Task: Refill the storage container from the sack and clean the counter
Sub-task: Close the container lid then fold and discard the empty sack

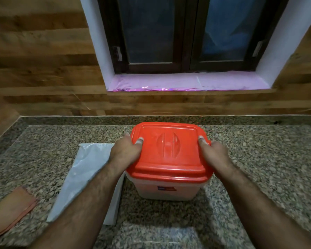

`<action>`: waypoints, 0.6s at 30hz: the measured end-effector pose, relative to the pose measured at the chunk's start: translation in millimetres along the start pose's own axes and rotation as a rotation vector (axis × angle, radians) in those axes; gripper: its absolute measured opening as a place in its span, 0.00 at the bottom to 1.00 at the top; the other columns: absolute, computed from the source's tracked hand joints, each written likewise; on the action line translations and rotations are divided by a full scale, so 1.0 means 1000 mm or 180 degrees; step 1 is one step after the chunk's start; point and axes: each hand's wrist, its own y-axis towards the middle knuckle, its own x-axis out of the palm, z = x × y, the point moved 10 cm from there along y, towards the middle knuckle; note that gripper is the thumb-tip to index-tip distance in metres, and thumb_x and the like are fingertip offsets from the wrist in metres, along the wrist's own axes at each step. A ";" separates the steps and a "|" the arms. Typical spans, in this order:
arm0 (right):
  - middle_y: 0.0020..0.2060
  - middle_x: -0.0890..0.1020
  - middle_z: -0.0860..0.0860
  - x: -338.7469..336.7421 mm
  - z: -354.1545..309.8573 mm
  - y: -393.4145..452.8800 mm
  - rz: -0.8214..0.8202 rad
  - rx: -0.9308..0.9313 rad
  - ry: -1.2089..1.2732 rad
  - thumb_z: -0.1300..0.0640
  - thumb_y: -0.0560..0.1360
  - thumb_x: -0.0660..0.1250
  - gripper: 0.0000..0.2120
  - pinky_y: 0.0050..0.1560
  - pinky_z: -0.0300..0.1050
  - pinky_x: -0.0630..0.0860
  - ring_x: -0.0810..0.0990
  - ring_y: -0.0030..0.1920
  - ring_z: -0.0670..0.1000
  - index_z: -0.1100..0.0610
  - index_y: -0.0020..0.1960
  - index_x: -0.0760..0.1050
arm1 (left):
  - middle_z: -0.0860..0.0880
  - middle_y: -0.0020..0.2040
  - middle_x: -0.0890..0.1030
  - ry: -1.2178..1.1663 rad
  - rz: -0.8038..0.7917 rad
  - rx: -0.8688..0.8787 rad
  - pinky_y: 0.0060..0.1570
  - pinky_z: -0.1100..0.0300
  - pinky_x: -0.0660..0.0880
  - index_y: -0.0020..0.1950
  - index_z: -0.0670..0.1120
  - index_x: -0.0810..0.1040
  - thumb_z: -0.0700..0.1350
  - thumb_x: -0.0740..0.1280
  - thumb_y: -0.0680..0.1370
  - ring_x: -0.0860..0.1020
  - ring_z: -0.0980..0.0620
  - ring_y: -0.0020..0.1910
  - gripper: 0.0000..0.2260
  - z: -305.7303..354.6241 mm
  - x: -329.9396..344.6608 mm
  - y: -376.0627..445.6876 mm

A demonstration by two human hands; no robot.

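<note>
Both hands are on it: the translucent white plastic storage container (166, 190) sits dead centre on the speckled granite counter (258, 155), straight ahead of the person, capped by its orange-red rectangular plastic lid (169, 150). The left hand (125, 152) is clamped on the lid's left edge, thumb pressed on top, fingers wrapped over the side; the right hand (214, 153) grips the right edge in mirror image. The hands are well apart, one at each end of the lid's long axis, which runs left to right across the view. Neither hand looks nearer; the hold is even, so the lid should lift or press down level. Whether it is going on or coming off, I cannot tell. Just to the left, touching the container's base, lies the flat pale grey-white plastic sack (86, 175), under the left forearm. Farther left sits a folded orange-brown cloth (13, 211), likely for wiping.
</note>
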 end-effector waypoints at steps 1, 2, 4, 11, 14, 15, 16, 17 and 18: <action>0.57 0.85 0.65 0.003 0.003 0.000 0.0024 0.0014 -0.0048 0.36 0.84 0.62 0.32 0.56 0.52 0.79 0.84 0.57 0.65 0.66 0.63 0.81 | 0.40 0.70 0.81 0.0082 -0.0019 0.0011 0.68 0.44 0.77 0.76 0.44 0.73 0.64 0.62 0.83 0.80 0.36 0.67 0.30 -0.003 0.002 0.002; 0.57 0.85 0.65 0.005 0.005 0.000 0.0039 -0.0025 -0.0092 0.35 0.84 0.62 0.32 0.59 0.54 0.80 0.84 0.58 0.65 0.65 0.62 0.81 | 0.40 0.69 0.82 0.0118 -0.0067 0.0000 0.67 0.44 0.77 0.75 0.44 0.74 0.63 0.63 0.83 0.81 0.37 0.66 0.29 -0.006 0.005 0.002; 0.57 0.86 0.64 0.011 0.008 0.002 -0.0011 -0.0041 -0.0189 0.35 0.84 0.60 0.32 0.59 0.54 0.80 0.84 0.57 0.65 0.64 0.63 0.81 | 0.42 0.67 0.83 -0.0075 -0.0173 -0.0065 0.67 0.44 0.78 0.75 0.45 0.73 0.64 0.62 0.84 0.81 0.37 0.65 0.28 -0.011 0.012 -0.001; 0.49 0.89 0.55 0.027 0.024 -0.001 -0.0511 0.0272 0.0829 0.34 0.82 0.65 0.27 0.45 0.51 0.86 0.90 0.45 0.58 0.57 0.63 0.81 | 0.52 0.60 0.83 -0.1685 -0.0073 -0.0345 0.60 0.44 0.83 0.73 0.51 0.76 0.64 0.81 0.71 0.86 0.46 0.56 0.36 -0.032 0.013 -0.005; 0.54 0.89 0.60 0.052 0.031 -0.012 -0.1362 0.0723 0.2117 0.38 0.78 0.73 0.28 0.56 0.59 0.86 0.90 0.51 0.62 0.57 0.69 0.78 | 0.42 0.58 0.88 -0.2765 -0.1202 -0.0963 0.62 0.43 0.83 0.69 0.43 0.79 0.53 0.82 0.73 0.88 0.40 0.56 0.29 -0.037 0.052 -0.011; 0.56 0.89 0.62 0.058 0.031 -0.015 -0.1607 0.0826 0.2307 0.39 0.78 0.73 0.29 0.61 0.62 0.83 0.89 0.55 0.64 0.57 0.69 0.78 | 0.40 0.59 0.88 -0.2941 -0.1576 -0.1083 0.65 0.42 0.81 0.68 0.43 0.81 0.52 0.79 0.76 0.87 0.39 0.59 0.24 -0.032 0.061 -0.019; 0.58 0.88 0.62 0.061 0.030 -0.017 -0.1737 0.0881 0.2371 0.40 0.78 0.73 0.27 0.64 0.63 0.81 0.88 0.57 0.65 0.57 0.69 0.78 | 0.39 0.60 0.88 -0.3009 -0.1751 -0.1110 0.66 0.42 0.81 0.68 0.43 0.81 0.51 0.76 0.79 0.86 0.38 0.61 0.21 -0.030 0.065 -0.023; 0.58 0.88 0.63 0.061 0.030 -0.016 -0.1802 0.0904 0.2353 0.41 0.78 0.73 0.26 0.65 0.64 0.81 0.88 0.57 0.65 0.56 0.68 0.78 | 0.39 0.60 0.88 -0.3005 -0.1782 -0.1080 0.66 0.42 0.81 0.68 0.43 0.81 0.50 0.75 0.80 0.86 0.38 0.62 0.20 -0.030 0.066 -0.022; 0.57 0.88 0.63 0.060 0.029 -0.015 -0.1815 0.0899 0.2296 0.42 0.78 0.74 0.25 0.66 0.65 0.81 0.88 0.57 0.65 0.56 0.68 0.78 | 0.39 0.60 0.88 -0.2995 -0.1719 -0.1062 0.66 0.42 0.81 0.69 0.43 0.81 0.50 0.76 0.79 0.86 0.37 0.61 0.21 -0.033 0.065 -0.019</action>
